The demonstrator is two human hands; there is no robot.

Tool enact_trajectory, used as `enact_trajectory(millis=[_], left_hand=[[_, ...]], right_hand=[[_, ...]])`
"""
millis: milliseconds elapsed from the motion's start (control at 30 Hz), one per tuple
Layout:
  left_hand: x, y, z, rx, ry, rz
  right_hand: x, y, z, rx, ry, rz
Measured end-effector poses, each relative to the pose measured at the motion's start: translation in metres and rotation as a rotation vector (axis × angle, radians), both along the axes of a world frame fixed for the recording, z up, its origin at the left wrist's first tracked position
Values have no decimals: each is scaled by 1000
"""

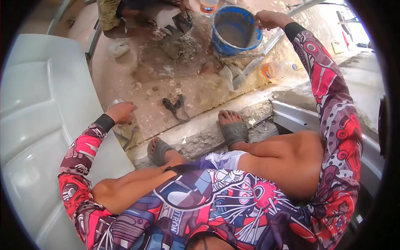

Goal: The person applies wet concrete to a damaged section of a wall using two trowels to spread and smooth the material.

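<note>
My right hand (270, 20) reaches far forward, its fingers closed on the rim of a blue bucket (225, 46). The bucket is smeared with grey and has grey material inside. On the left, my left hand (121, 112) is curled low over the floor. A small pale, shiny object (117, 101) shows just past its knuckles, and what the fingers hold is mostly hidden. Between my hands lies a dark crumpled strip (176, 107). Beyond it, a mound of wet grey mortar (180, 46) is spread on the floor, with a dark flat piece (183, 21) at its far side.
Another person (121, 18) crouches at the far left, a hand near the mortar. A white moulded panel (37, 125) leans at my left. Clear plastic bottles (275, 70), a crumpled plastic bag (227, 78) and a metal bar (273, 41) lie right. My sandalled feet stand on a rough concrete ledge (200, 139).
</note>
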State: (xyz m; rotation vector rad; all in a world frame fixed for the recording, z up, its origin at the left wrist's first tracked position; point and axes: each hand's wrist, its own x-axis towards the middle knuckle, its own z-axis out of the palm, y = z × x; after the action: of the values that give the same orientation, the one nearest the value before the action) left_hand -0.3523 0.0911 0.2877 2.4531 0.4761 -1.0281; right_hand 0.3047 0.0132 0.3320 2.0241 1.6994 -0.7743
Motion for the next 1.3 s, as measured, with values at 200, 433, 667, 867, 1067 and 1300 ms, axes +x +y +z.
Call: enact_trajectory(millis=[200, 433, 667, 867, 1067, 1300], left_hand=[[1, 0, 7, 37, 46, 32], [1, -1, 4, 21, 91, 38], [3, -1, 10, 22, 100, 18], [15, 0, 5, 17, 52, 12], [19, -6, -10, 6, -9, -28], [69, -1, -40, -3, -149, -297]], right_hand=[[-26, 14, 1, -39, -22, -3], [2, 12, -11, -62, 25, 38], [-1, 6, -5, -62, 16, -4], [14, -8, -2, -74, 10, 7], [-9, -15, 18, 16, 71, -16], [-67, -47, 52, -33, -78, 83]])
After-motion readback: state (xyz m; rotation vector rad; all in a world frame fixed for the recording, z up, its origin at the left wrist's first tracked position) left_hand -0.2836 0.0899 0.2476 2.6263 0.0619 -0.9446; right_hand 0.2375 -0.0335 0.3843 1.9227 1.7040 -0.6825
